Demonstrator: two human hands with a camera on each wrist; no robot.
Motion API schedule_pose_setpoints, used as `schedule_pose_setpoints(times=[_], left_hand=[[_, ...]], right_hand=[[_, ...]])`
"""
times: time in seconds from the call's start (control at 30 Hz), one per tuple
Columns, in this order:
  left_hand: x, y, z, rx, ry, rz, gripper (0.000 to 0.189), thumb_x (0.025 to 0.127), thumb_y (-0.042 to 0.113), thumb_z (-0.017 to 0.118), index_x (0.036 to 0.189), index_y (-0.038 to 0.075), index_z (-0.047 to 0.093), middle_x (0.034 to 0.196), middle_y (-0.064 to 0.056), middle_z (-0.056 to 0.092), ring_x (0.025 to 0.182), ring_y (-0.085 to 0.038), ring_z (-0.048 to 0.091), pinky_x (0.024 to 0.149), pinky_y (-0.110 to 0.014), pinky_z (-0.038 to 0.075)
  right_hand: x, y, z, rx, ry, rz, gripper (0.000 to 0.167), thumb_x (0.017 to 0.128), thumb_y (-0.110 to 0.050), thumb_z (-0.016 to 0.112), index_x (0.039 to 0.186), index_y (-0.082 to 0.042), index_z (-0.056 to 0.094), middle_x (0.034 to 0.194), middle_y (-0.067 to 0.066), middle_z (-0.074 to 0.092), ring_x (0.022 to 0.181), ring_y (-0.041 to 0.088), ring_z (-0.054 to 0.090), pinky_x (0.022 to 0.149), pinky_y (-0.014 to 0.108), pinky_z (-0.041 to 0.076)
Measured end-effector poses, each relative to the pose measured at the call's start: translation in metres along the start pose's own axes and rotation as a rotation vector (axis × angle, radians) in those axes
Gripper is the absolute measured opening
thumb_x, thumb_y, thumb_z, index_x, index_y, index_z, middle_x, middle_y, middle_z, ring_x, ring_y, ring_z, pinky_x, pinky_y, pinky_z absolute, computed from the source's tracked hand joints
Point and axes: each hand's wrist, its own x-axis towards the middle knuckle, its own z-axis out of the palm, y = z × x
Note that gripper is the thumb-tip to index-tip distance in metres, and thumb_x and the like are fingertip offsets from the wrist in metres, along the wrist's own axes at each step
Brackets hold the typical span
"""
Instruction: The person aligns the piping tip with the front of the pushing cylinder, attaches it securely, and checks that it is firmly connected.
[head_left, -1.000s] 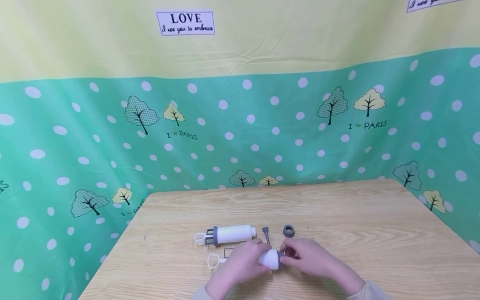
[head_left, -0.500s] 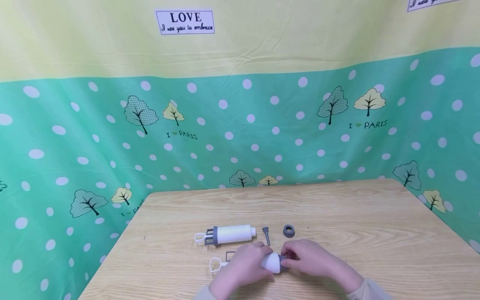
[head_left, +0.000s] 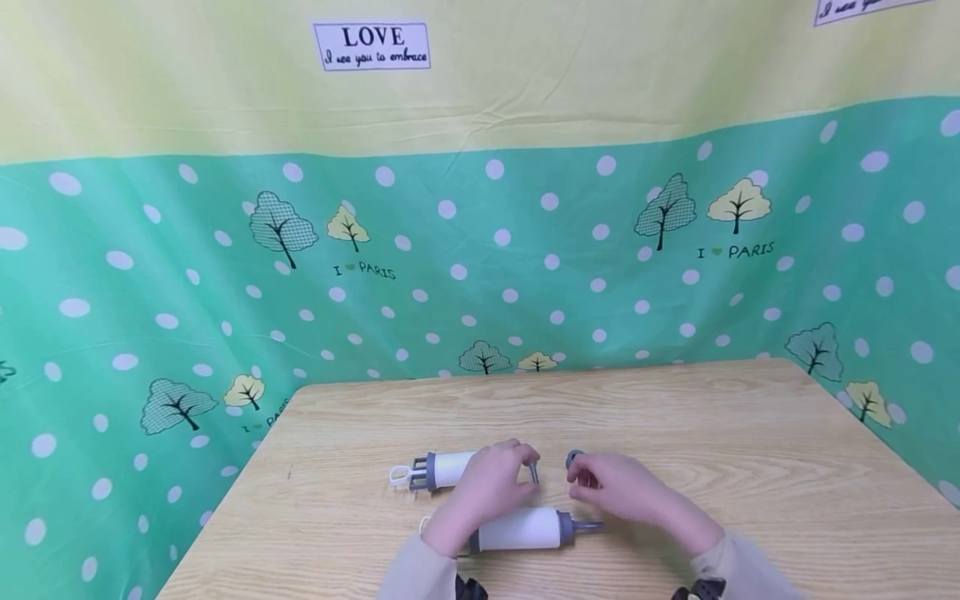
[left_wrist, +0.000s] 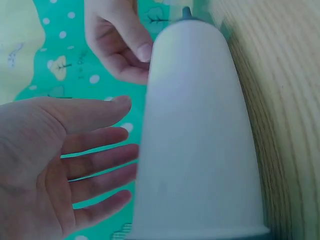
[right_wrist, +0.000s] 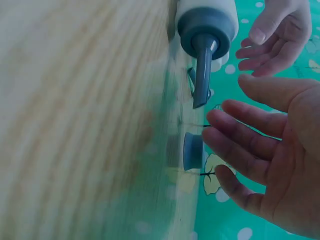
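Observation:
A white syringe-like tube (head_left: 521, 530) lies on the table near the person, its grey collar (head_left: 566, 528) fitted with a narrow grey nozzle (head_left: 588, 527). The left hand (head_left: 497, 477) is over a second white tube (head_left: 453, 469), fingers spread close to a loose grey nozzle (head_left: 533, 472). In the left wrist view its fingers hold nothing, beside the near tube. The right hand (head_left: 618, 487) hovers at a loose grey ring (head_left: 575, 457), partly covering it. Loosely bent and apart, its fingers are beside the grey ring (right_wrist: 193, 151) in the right wrist view.
A white pull handle (head_left: 401, 475) sticks out of the far tube's left end. The wooden table (head_left: 712, 425) reaches back to a green and yellow printed curtain (head_left: 420, 242).
Both hands have let go of the near tube, which now lies on the table with its nozzle showing. The left hand has moved away toward the loose nozzle, the right hand toward the ring.

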Motion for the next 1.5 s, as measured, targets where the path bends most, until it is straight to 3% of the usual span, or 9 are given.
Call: schedule_pose_setpoints(times=[0.17,0.37,0.53,0.63,0.97,1.27,1.5], left_hand=[[0.01,-0.007,0.009,-0.034,-0.022,-0.051,0.032,0.075,0.024,0.07,0.105,0.012,0.065,0.097,-0.001,0.064,0.085,-0.014,0.06,0.073,-0.027,0.048],[0.018,-0.011,0.024,0.034,-0.026,-0.091,0.037,0.076,0.026,0.068,0.109,0.01,0.063,0.103,-0.004,0.062,0.097,-0.023,0.057,0.084,-0.039,0.044],[0.021,-0.011,0.03,0.004,-0.034,-0.147,0.04,0.078,0.027,0.067,0.112,0.007,0.061,0.11,-0.008,0.061,0.104,-0.026,0.054,0.091,-0.044,0.039],[0.022,-0.012,0.033,-0.013,-0.021,-0.168,0.037,0.079,0.026,0.067,0.11,0.006,0.062,0.107,-0.009,0.061,0.103,-0.028,0.055,0.092,-0.046,0.038],[0.025,-0.012,0.043,-0.002,0.024,-0.198,0.027,0.076,0.019,0.068,0.101,0.009,0.066,0.095,-0.006,0.064,0.094,-0.025,0.059,0.088,-0.045,0.04],[0.026,-0.012,0.046,0.013,0.064,-0.199,0.018,0.072,0.013,0.07,0.091,0.011,0.069,0.083,-0.001,0.065,0.083,-0.019,0.06,0.084,-0.042,0.041],[0.026,-0.014,0.046,0.006,0.089,-0.179,0.011,0.071,0.013,0.071,0.082,0.016,0.069,0.067,0.008,0.06,0.066,-0.008,0.053,0.078,-0.036,0.041]], right_hand=[[0.011,0.003,-0.001,0.0,0.076,0.056,0.01,0.083,-0.02,0.063,0.091,-0.014,0.061,0.079,-0.011,0.057,0.072,0.004,0.052,0.063,0.022,0.044],[0.019,0.007,0.005,-0.071,0.169,0.112,0.028,0.076,-0.018,0.07,0.102,-0.012,0.061,0.095,-0.002,0.058,0.079,0.01,0.054,0.071,0.03,0.048],[0.023,0.009,0.009,-0.091,0.16,0.162,0.04,0.07,-0.017,0.074,0.107,-0.01,0.061,0.108,0.006,0.059,0.097,0.023,0.057,0.086,0.043,0.046],[0.024,0.01,0.01,-0.086,0.142,0.187,0.041,0.068,-0.015,0.075,0.107,-0.01,0.062,0.108,0.007,0.06,0.104,0.028,0.056,0.09,0.046,0.043],[0.029,0.014,0.015,-0.088,0.148,0.155,0.03,0.068,-0.009,0.074,0.097,-0.008,0.066,0.086,-0.001,0.057,0.081,0.017,0.055,0.077,0.038,0.047],[0.031,0.015,0.017,-0.021,0.132,0.169,0.027,0.07,-0.01,0.074,0.097,-0.008,0.067,0.083,-0.002,0.055,0.078,0.013,0.052,0.072,0.032,0.045],[0.032,0.018,0.018,0.045,0.139,0.166,0.029,0.068,-0.009,0.074,0.096,-0.007,0.066,0.081,0.0,0.055,0.074,0.014,0.052,0.065,0.029,0.043]])
